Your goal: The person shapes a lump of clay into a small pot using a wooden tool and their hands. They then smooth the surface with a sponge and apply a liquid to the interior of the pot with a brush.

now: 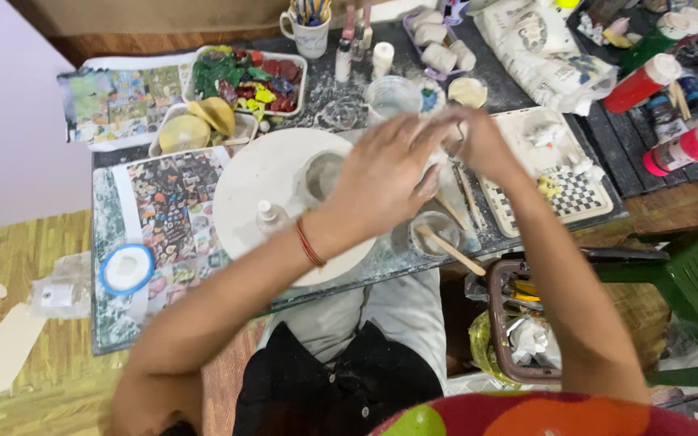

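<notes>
Left hand [385,173] and right hand [478,141] are meeting above the tabletop [478,81], fingers curling around a small whitish object [444,161], seemingly clay, blurred; 1 round white board [264,173] is lying just beside.

Two red paint bottles [644,81], four white lumps [442,40], one mug [309,32]
</notes>
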